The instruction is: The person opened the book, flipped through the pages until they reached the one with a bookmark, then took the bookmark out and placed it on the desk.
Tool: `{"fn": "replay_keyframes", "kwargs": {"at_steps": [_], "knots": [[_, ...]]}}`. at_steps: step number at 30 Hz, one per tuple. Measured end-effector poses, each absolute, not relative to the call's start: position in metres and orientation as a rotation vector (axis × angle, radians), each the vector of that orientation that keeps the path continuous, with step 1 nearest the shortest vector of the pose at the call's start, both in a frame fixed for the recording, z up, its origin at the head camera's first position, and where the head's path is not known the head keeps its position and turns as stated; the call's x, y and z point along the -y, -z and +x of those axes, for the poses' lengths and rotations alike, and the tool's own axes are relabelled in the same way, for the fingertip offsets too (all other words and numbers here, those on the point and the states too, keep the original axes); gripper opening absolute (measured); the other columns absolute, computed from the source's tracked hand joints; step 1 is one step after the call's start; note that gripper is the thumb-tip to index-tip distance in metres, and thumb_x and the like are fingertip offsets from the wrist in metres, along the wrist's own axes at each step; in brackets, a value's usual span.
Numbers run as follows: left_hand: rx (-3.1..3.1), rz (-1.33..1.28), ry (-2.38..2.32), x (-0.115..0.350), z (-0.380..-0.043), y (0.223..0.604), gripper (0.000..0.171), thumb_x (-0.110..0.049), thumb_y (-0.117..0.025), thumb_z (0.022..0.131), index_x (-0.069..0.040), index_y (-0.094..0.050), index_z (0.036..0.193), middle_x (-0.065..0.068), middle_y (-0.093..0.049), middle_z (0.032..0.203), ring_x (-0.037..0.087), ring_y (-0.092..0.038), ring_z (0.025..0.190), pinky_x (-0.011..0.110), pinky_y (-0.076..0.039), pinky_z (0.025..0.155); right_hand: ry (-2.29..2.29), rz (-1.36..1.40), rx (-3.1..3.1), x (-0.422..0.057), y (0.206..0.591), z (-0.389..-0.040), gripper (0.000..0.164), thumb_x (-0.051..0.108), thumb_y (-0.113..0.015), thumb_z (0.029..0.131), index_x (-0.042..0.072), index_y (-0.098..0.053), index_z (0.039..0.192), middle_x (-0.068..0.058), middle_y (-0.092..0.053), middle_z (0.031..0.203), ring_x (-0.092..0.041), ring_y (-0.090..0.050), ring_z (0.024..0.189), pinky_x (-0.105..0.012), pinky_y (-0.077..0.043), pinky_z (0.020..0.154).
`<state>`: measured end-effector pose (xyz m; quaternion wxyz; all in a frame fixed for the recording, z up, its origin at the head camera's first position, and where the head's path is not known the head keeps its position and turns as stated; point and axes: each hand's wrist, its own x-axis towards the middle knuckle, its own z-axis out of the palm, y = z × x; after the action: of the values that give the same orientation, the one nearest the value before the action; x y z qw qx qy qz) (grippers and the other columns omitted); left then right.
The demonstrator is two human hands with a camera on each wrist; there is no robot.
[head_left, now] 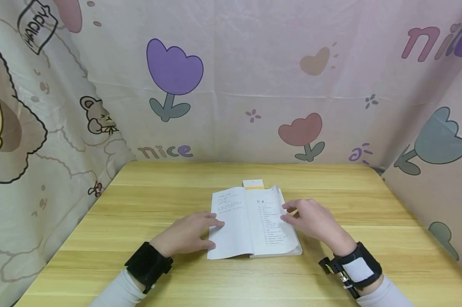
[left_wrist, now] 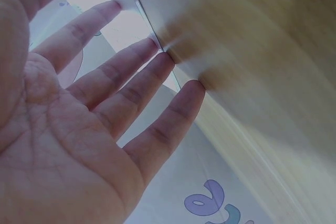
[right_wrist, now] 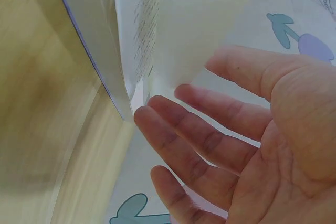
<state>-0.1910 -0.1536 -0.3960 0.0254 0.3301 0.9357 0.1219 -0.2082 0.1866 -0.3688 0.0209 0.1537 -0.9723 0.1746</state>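
An open book (head_left: 267, 221) lies on the wooden table, with lines of print on both pages. The top right corner of its right page curls up. My left hand (head_left: 190, 232) rests at the left page's outer edge, fingers extended; in the left wrist view the spread fingers (left_wrist: 131, 95) touch that edge. At the right side, my right hand (head_left: 315, 219) has its thumb and index finger at the page edge. A lifted page (right_wrist: 189, 19) stands near those fingertips in the right wrist view, the fingers loosely bent; no firm pinch is visible.
A white card with a yellow band (head_left: 253, 184) sticks out above the book's top edge. The wooden table (head_left: 169, 187) spreads around the book. Printed cloth (head_left: 231, 81) hangs behind the table and on both sides.
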Motion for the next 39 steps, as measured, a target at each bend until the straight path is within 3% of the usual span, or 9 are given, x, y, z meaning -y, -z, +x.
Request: {"fn": "replay_keyframes", "kwargs": {"at_steps": [8,13,25,39], "knots": [[-2.897,1.027,-0.364,0.1539,-0.1921,0.3966,0.055,-0.039,-0.074,0.080,-0.017,-0.063,0.130,0.009,-0.054,0.135,0.027,-0.046,0.125,0.047,-0.041,0.099,-0.521,0.506,2.945,-0.1871,0.3680,-0.2102,0.019,0.022,-0.065,0.091,0.016,-0.074,0.108,0.004,-0.068,0.091,-0.008,-0.057,0.068,-0.026,-0.046,0.052],[-2.897,1.028,-0.362,0.1540,-0.1924,0.3967,0.055,-0.039,-0.074,0.080,-0.018,-0.063,0.130,0.008,-0.054,0.135,0.027,-0.046,0.125,0.046,-0.040,0.099,-0.555,0.511,2.922,-0.1871,0.3679,-0.2104,0.018,0.012,-0.064,0.091,0.015,-0.074,0.106,0.002,-0.069,0.091,-0.008,-0.055,0.065,-0.025,-0.045,0.049],[-2.882,1.017,-0.374,0.1546,-0.1921,0.3957,0.055,-0.039,-0.074,0.081,-0.018,-0.062,0.131,0.006,-0.054,0.135,0.026,-0.046,0.125,0.045,-0.040,0.099,-0.661,0.538,2.906,-0.1890,0.3690,-0.2128,0.016,0.010,-0.067,0.089,0.016,-0.071,0.102,0.004,-0.067,0.093,-0.010,-0.062,0.077,-0.031,-0.053,0.067],[-2.877,1.038,-0.387,0.1557,-0.1915,0.3937,0.053,-0.041,-0.072,0.083,-0.018,-0.063,0.130,0.003,-0.056,0.132,0.023,-0.048,0.123,0.043,-0.041,0.099,-0.733,0.591,2.902,-0.1883,0.3695,-0.2131,0.013,0.005,-0.068,0.086,0.013,-0.069,0.096,0.002,-0.066,0.089,-0.009,-0.061,0.077,-0.028,-0.052,0.069]]}}
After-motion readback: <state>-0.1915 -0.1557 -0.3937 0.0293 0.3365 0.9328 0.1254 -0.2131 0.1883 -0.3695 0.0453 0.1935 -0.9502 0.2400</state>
